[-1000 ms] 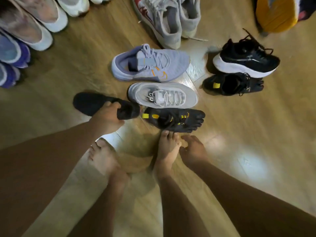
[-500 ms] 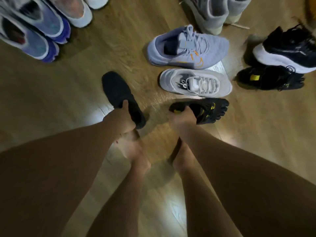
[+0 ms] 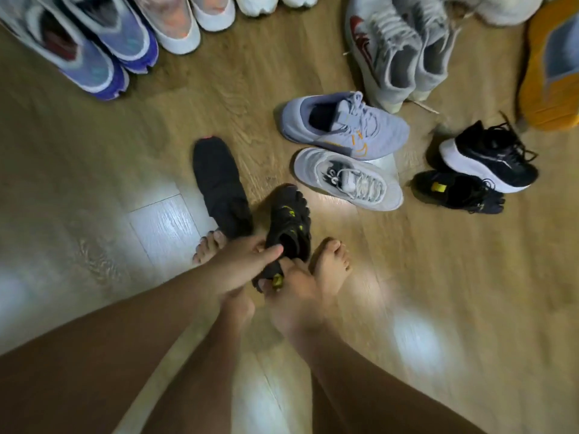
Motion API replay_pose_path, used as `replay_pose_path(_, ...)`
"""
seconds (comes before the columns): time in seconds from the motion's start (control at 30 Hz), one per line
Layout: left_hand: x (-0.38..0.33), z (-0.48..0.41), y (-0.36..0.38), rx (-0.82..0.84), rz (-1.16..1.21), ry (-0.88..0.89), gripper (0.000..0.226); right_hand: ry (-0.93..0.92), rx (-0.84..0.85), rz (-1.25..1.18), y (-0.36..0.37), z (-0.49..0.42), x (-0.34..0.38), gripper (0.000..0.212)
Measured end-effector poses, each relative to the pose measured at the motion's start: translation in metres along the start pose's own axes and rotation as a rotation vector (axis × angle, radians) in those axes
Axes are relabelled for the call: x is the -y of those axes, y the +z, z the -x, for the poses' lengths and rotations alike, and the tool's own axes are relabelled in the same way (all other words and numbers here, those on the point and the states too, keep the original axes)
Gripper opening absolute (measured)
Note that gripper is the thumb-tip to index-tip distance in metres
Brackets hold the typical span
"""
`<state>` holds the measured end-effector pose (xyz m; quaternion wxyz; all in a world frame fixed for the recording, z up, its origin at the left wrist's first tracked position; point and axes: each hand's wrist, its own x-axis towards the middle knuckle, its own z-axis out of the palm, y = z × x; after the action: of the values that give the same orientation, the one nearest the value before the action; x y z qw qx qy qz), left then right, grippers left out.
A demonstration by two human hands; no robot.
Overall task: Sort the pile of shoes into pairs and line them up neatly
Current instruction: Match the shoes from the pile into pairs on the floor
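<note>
A black toe shoe point(image 3: 288, 214) with yellow marks is held just above my bare feet. My right hand point(image 3: 293, 285) grips its heel by the yellow tab. My left hand point(image 3: 241, 266) has its thumb laid across the shoe's opening, with its fingers against the shoe's left side. A plain black shoe point(image 3: 219, 186) lies flat on the floor right beside it, heel close to my left hand. The matching toe shoe point(image 3: 454, 192) lies at the right, against a black sneaker with a white sole point(image 3: 488, 158).
A lilac sneaker point(image 3: 344, 126) and a white sneaker point(image 3: 347, 180) lie side by side mid-floor. Blue and white sneakers point(image 3: 94, 51) are lined up at the top left. Grey sneakers point(image 3: 394, 54) and an orange sole point(image 3: 548, 76) are at the top right.
My right hand has pulled the toe shoe in toward my feet and turned it toe-away. My left hand has shifted from the plain black shoe's heel onto the toe shoe.
</note>
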<state>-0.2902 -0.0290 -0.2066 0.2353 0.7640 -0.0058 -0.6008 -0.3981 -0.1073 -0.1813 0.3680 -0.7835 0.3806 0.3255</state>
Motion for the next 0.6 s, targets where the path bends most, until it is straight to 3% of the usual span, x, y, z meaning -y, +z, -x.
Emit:
replay_pose_path(0.1, -0.024, -0.001, 0.012, 0.042, 0.271, -0.182, 0.027, -0.051, 0.035, -0.035, -0.021, -0.004, 0.015, 0.047)
replay_pose_path(0.17, -0.037, -0.007, 0.012, 0.033, 0.278, -0.253, 0.032, -0.078, 0.068, -0.015, -0.042, -0.003, 0.011, 0.046)
replay_pose_path(0.27, -0.063, -0.008, 0.016, 0.090, 0.020, -0.254, 0.024, -0.115, 0.098, 0.067, -0.078, 0.007, -0.003, 0.032)
replay_pose_path(0.37, -0.084, -0.007, 0.033, 0.163, -0.346, -0.131, 0.018, -0.161, 0.117, 0.055, -0.103, 0.017, -0.026, 0.025)
replay_pose_path(0.43, -0.099, -0.003, 0.046, 0.196, -0.535, -0.040, 0.028, -0.148, 0.113, 0.030, -0.116, 0.025, -0.043, 0.025)
replay_pose_path(0.5, -0.113, -0.004, 0.060, 0.209, -0.608, 0.052, 0.040, -0.088, 0.092, 0.013, -0.128, 0.029, -0.062, 0.024)
replay_pose_path(0.6, -0.137, -0.016, 0.079, 0.187, -0.739, 0.231, 0.038, 0.115, 0.085, -0.106, -0.141, 0.019, -0.102, 0.021)
